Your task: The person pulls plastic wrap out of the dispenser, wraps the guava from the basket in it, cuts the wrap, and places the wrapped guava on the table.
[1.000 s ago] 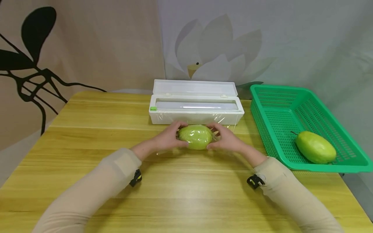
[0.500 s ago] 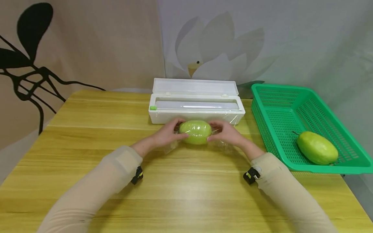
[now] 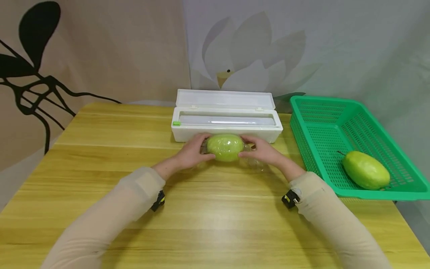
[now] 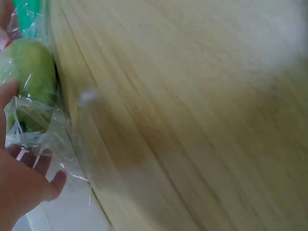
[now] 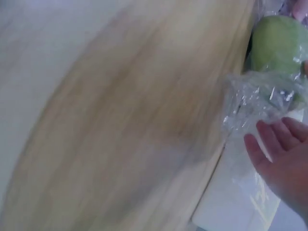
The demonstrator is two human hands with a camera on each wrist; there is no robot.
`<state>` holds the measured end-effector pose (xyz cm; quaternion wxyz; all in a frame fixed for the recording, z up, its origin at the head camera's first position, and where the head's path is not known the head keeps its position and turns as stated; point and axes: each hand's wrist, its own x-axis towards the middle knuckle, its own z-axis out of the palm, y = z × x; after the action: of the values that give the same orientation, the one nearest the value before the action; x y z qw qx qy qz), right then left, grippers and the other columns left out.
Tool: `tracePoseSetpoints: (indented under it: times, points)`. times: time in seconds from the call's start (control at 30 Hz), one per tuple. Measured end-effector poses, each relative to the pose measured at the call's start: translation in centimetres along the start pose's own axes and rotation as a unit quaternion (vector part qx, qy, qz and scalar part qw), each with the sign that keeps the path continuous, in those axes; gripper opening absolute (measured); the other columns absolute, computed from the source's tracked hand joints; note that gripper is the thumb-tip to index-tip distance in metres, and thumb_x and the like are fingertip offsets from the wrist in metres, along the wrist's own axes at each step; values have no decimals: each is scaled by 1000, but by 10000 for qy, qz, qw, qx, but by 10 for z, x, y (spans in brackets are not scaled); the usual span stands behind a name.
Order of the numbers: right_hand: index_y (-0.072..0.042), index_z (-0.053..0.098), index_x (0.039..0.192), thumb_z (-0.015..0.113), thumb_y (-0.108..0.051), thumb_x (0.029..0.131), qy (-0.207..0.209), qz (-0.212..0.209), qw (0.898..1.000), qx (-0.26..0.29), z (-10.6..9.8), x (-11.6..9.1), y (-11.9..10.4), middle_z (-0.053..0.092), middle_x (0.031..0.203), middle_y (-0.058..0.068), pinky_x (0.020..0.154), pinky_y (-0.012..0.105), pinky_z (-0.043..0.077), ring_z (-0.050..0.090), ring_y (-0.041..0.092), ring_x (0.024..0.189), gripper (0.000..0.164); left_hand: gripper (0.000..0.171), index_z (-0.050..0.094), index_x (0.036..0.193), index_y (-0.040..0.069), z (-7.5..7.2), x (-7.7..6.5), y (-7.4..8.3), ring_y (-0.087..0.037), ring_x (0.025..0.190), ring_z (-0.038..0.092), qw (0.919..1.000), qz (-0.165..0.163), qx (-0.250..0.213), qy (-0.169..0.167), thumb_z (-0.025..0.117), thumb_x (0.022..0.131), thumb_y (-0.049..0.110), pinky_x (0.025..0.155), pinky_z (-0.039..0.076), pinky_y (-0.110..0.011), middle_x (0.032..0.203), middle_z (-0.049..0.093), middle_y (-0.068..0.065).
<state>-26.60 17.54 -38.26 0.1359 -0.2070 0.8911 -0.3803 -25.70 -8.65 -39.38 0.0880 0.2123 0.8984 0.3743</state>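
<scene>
A yellow-green oval fruit (image 3: 225,147), glossy under clear cling film, is between my hands in front of the white cling film box (image 3: 228,132). My left hand (image 3: 194,152) grips its left end, thumb on the near side. My right hand (image 3: 262,150) holds the other end with the thumb against the front. Loose, crumpled cling film (image 5: 262,98) sticks out past the fruit by the right fingers in the right wrist view. More film (image 4: 62,139) hangs around the left fingers in the left wrist view. The far sides of both hands' grips are partly hidden.
The box stands with its lid (image 3: 225,99) raised and a film roll (image 3: 226,120) inside. At the right, a green plastic basket (image 3: 322,183) holds another yellow-green fruit (image 3: 366,170) with a stem. All stand on a wooden table (image 3: 215,224), with a patterned curtain behind.
Both hands have moved the fruit slightly away from me, toward the box. The film that stretched across the box's front is now drawn in around the fruit, with loose ends at the sides.
</scene>
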Motion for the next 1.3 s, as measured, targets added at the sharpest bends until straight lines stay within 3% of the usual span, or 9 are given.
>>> tracePoseSetpoints:
  times: [0.3, 0.6, 0.73, 0.8, 0.9, 1.0, 1.07, 1.13, 1.3]
  points:
    - [-3, 30, 143, 79, -26, 73, 316, -325, 9972, -587, 4, -6, -7, 44, 137, 20, 108, 52, 33, 44, 34, 125, 89, 73, 35, 139, 5, 0, 3, 4, -30, 130, 37, 9994, -33, 333, 84, 72, 80, 30, 113, 26, -48, 140, 42, -14]
    - [-5, 35, 141, 81, -26, 71, 430, -584, 9936, -870, 5, -10, -12, 44, 139, 15, 109, 51, 33, 44, 33, 125, 86, 84, 32, 142, 5, -1, -2, 2, -31, 134, 32, 9991, -101, 403, 69, 75, 77, 35, 113, 24, -51, 144, 38, -14]
    - [-6, 34, 142, 80, -30, 71, 470, -486, 9922, -1051, 4, -12, -14, 42, 141, 14, 110, 51, 31, 40, 32, 128, 87, 83, 31, 143, 6, -8, -8, 4, -31, 134, 33, 9994, -145, 282, 121, 73, 78, 39, 113, 26, -49, 145, 37, -13]
    - [-5, 34, 142, 79, -31, 73, 502, -425, 9914, -1135, 1, -14, -17, 42, 141, 16, 110, 51, 32, 40, 33, 129, 87, 77, 34, 141, 6, -14, -13, 4, -31, 131, 37, 9992, -144, 187, 324, 70, 81, 39, 111, 31, -48, 143, 40, -13]
    - [-3, 34, 142, 76, -31, 77, 581, -420, 9907, -1157, -5, -15, -27, 43, 139, 19, 108, 51, 34, 41, 35, 128, 83, 58, 45, 132, 4, -32, -22, 1, -31, 121, 46, 9942, -124, 142, 1057, 67, 86, 31, 103, 39, -47, 131, 49, -15]
    - [0, 35, 140, 74, -26, 80, 712, -489, 9915, -973, -12, -11, -36, 46, 135, 21, 106, 50, 36, 42, 36, 126, 76, 44, 53, 121, 1, -51, -25, -8, -32, 108, 51, 9786, -201, 223, 2036, 67, 86, 24, 93, 44, -45, 118, 55, -17]
    - [1, 37, 139, 72, -24, 82, 805, -535, 9920, -807, -16, -7, -41, 47, 134, 21, 104, 49, 37, 43, 35, 125, 71, 47, 52, 121, 0, -61, -23, -17, -32, 109, 49, 9691, -385, 229, 2426, 69, 84, 23, 93, 43, -45, 120, 54, -18]
    - [1, 39, 138, 70, -23, 83, 904, -558, 9923, -643, -18, -1, -44, 48, 134, 20, 103, 49, 38, 44, 33, 124, 67, 56, 49, 126, -1, -69, -19, -27, -34, 116, 46, 9659, -588, 200, 2512, 72, 82, 26, 98, 40, -46, 126, 51, -19]
    - [-3, 43, 136, 66, -25, 87, 1047, -533, 9929, -181, -16, 13, -54, 51, 134, 18, 103, 46, 38, 47, 30, 124, 58, 83, 33, 142, 1, -74, -7, -45, -36, 135, 31, 9735, -1113, -148, 1993, 74, 78, 35, 113, 28, -48, 146, 35, -18]
